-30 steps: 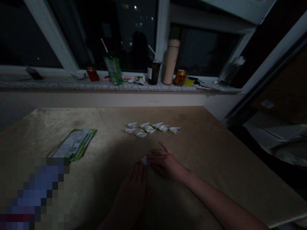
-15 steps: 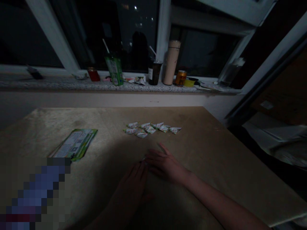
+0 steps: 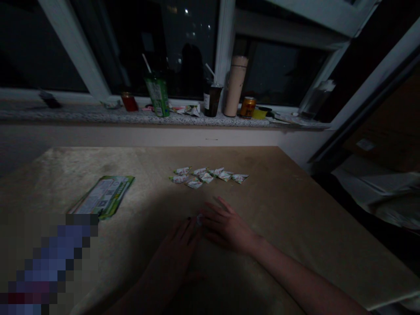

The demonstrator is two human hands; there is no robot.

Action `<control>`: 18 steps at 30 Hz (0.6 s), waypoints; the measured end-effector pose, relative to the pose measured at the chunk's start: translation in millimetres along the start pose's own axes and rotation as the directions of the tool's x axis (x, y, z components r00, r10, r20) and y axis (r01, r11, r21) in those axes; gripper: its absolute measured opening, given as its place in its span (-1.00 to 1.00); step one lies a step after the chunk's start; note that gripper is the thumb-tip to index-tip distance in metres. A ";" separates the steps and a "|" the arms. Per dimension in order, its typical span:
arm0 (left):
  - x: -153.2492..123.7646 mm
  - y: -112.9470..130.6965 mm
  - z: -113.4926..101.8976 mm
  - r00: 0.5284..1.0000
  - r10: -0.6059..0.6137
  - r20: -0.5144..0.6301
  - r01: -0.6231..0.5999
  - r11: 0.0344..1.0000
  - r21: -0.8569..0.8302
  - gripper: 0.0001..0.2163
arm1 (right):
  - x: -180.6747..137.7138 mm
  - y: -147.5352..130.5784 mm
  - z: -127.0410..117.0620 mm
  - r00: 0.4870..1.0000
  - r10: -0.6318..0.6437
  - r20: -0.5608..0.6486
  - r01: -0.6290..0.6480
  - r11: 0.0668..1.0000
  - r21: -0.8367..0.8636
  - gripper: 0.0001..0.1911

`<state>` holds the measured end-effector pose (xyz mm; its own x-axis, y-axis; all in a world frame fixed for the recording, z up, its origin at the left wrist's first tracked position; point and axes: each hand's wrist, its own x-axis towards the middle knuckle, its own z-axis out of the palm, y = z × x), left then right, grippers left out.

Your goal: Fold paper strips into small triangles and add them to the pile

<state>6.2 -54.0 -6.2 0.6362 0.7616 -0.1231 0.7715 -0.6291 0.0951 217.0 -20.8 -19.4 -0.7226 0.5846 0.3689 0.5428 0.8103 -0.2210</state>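
Note:
My left hand (image 3: 180,245) lies low over the table, palm down with its fingers stretched forward and the thumb apart. Facing it, my right hand (image 3: 229,225) has its fingers spread, pointing left. Between the fingertips of both hands is a small pale piece (image 3: 199,219), too dim to name; whether the fingers press on it I cannot make out. Beyond the hands lie several small pointed white-and-green wrapped packets (image 3: 206,177) in a loose cluster. Off to the left is a flat green-and-white printed pouch (image 3: 108,197).
The brown table (image 3: 282,205) reaches the wall under a window. On the speckled sill (image 3: 183,119) stand a green cup (image 3: 157,96), a dark cup (image 3: 212,100), a pink bottle (image 3: 235,87), an orange can (image 3: 248,108) and a red jar (image 3: 129,102). A pixelated patch hides the lower left.
My left hand has drawn slightly left, away from the right fingertips. More of the small pale piece shows between them. My right hand has barely shifted.

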 end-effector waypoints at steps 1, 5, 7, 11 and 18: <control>-0.1 -0.5 0.3 1.000 0.005 -0.010 -0.005 1.000 -0.004 -0.24 | -0.2 -0.2 -0.5 1.000 -0.001 -0.006 0.001 1.000 0.002 -0.62; 1.5 -0.4 -1.4 1.000 0.029 0.000 -0.029 1.000 -0.008 -0.25 | 0.4 0.2 -0.6 1.000 0.027 -0.011 -0.027 0.999 0.026 -0.65; 2.4 1.4 -4.5 0.999 0.023 0.043 -0.023 1.000 0.000 -0.25 | 1.3 2.0 1.3 0.999 0.036 -0.015 -0.036 0.999 0.039 -0.67; 1.4 4.9 -8.8 0.991 -0.013 0.133 0.011 1.000 0.017 -0.25 | 2.1 6.9 8.2 0.997 0.048 -0.057 -0.045 0.998 0.043 -0.72; -5.6 -3.0 -5.1 0.995 0.036 0.090 -0.032 0.998 -0.047 -0.19 | 1.0 2.5 8.8 0.998 0.023 -0.058 -0.023 1.000 -0.010 -0.69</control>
<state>0.4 -55.6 -0.8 0.6608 0.7211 -0.2082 0.7500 -0.6454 0.1448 213.9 -17.8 -27.5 -0.6840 0.5996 0.4155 0.5636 0.7960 -0.2210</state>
